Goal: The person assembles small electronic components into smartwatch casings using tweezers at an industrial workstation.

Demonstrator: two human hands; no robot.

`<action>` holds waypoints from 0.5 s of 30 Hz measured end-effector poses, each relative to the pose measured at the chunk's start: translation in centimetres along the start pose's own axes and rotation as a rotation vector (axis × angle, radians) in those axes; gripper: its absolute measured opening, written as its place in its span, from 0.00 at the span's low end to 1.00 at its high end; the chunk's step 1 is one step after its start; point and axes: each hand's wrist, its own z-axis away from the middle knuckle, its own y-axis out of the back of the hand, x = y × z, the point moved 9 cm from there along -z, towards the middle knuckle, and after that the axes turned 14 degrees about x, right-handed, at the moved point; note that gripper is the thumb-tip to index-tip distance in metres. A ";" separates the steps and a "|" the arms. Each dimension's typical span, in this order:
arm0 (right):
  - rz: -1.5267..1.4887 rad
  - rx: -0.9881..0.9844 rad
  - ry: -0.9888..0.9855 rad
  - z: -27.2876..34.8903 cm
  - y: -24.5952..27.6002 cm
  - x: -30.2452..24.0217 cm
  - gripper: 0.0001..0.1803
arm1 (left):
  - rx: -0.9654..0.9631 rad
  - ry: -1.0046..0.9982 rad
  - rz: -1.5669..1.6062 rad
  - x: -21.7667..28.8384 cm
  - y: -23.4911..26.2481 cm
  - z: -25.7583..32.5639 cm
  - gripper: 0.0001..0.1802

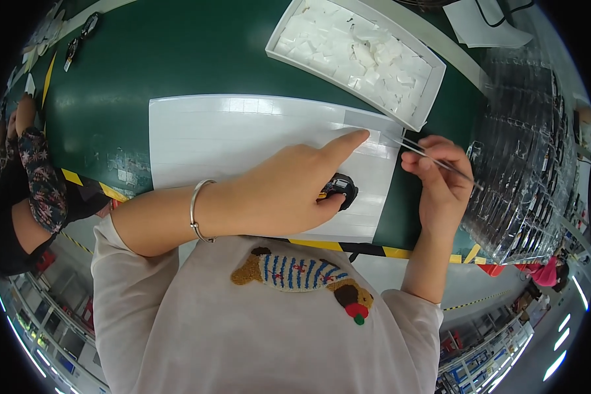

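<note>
A large white sheet (203, 141) with faint lines, apparently backing paper with labels, lies on the green table mat. My left hand (285, 187) reaches across it, index finger stretched onto the sheet near its upper right part. Curled under that hand's thumb and fingers is a black utility knife (345, 192) with a bit of yellow; its blade is hidden. Above the sheet's right edge, my right hand (443, 174) pinches slim metal tweezers (437, 161). Their tips point left, close to my left index fingertip; whether they grip anything is too small to tell.
A shallow white box (338, 84) with many small white scraps (374, 56) touches the sheet's upper right corner. Clear plastic trays (515, 151) are stacked at the right. Another utility knife (80, 43) lies at the far left, near another person's arm (43, 177). Yellow-black tape (368, 250) marks the near edge.
</note>
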 end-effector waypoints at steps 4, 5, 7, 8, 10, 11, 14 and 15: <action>0.006 -0.094 -0.041 0.6 0.0 0.2 0.07 | -0.034 0.048 -0.003 -0.2 -0.1 0.1 0.40; 0.009 -0.128 -0.050 0.8 -0.3 0.3 0.08 | -0.041 0.057 -0.006 -0.3 -0.2 0.1 0.40; 0.042 -0.096 -0.078 0.7 -0.4 0.2 0.10 | -0.023 0.035 -0.006 -0.1 0.0 0.1 0.40; 0.074 -0.060 -0.104 0.7 -0.4 0.3 0.11 | -0.006 0.012 -0.009 0.0 0.0 0.0 0.40; 0.140 -0.012 -0.112 0.7 -0.2 0.5 0.10 | -0.005 0.013 -0.011 -0.1 -0.1 0.1 0.40; 0.139 -0.015 -0.112 0.8 -0.3 0.6 0.10 | -0.002 0.012 -0.017 -0.2 -0.1 0.1 0.40; 0.124 0.031 -0.125 0.9 -0.3 0.8 0.07 | 0.005 0.003 -0.021 -0.2 -0.2 0.0 0.40; 0.131 0.072 -0.108 0.9 -0.2 0.6 0.07 | 0.004 0.002 -0.021 -0.2 -0.2 0.0 0.40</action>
